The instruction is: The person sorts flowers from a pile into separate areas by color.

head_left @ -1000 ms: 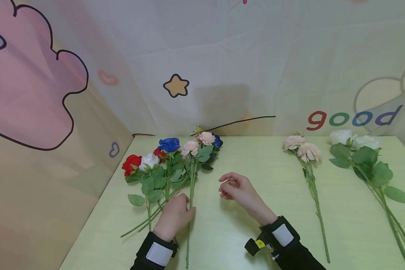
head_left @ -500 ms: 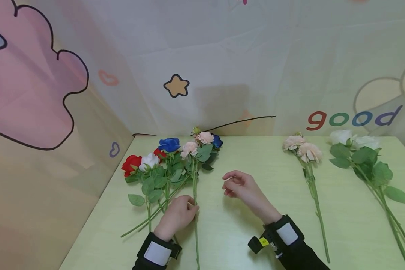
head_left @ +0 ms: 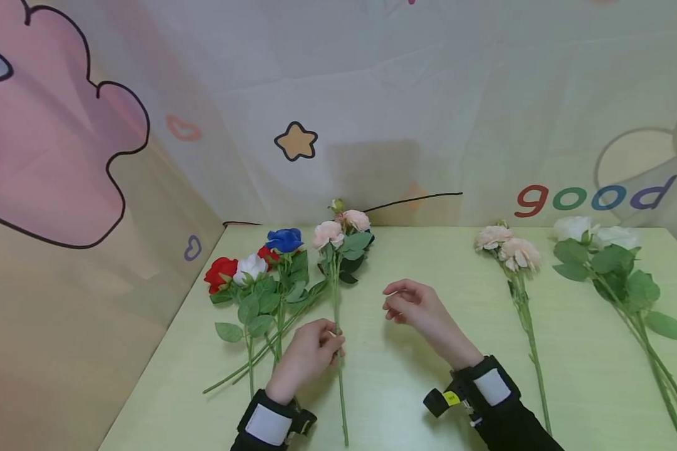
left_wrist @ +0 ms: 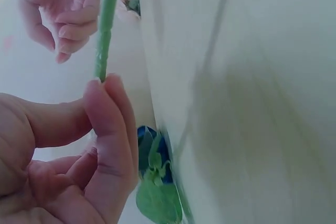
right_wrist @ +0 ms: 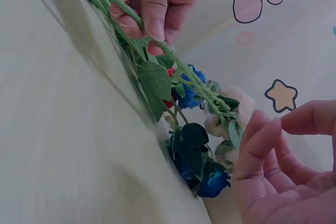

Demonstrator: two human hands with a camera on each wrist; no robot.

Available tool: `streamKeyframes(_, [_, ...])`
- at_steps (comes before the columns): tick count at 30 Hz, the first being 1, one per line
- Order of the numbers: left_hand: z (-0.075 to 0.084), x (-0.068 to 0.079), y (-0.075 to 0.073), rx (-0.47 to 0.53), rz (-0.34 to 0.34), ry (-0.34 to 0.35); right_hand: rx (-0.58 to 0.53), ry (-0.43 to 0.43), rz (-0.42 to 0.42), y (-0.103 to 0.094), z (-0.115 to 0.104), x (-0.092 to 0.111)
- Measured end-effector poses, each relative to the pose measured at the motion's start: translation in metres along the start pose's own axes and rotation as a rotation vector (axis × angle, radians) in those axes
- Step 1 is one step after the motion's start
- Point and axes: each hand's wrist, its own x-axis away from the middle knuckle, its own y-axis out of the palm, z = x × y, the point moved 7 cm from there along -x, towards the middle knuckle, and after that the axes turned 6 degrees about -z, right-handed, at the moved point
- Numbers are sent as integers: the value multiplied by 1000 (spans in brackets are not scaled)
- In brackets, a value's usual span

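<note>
My left hand pinches the green stem of a pink flower between thumb and fingertips. This flower has two pale pink blooms, a small bud and green leaves; its blooms point toward the backdrop. To its left lie a blue rose, a white rose and a red rose, their stems crossing on the table. Another blue rose is partly hidden behind the pink flower. Over the table to the right, my right hand holds nothing, its fingers loosely curled.
A second pink flower lies right of my right hand on the pale table. Farther right are white roses with long leafy stems. A printed cloth backdrop stands along the table's far edge.
My left hand has moved right with the pink flower, drawing it away from the roses on the left and raising its blooms slightly. My right hand has drifted a little to the right.
</note>
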Motion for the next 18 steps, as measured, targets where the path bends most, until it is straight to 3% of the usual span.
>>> streamKeyframes(10, [28,-12,22,109,-57,64,53,-6,30,-25,-5,9])
streamKeyframes(18, [55,-32,38,172,-56,130,110,-16,43,-48,-5,23])
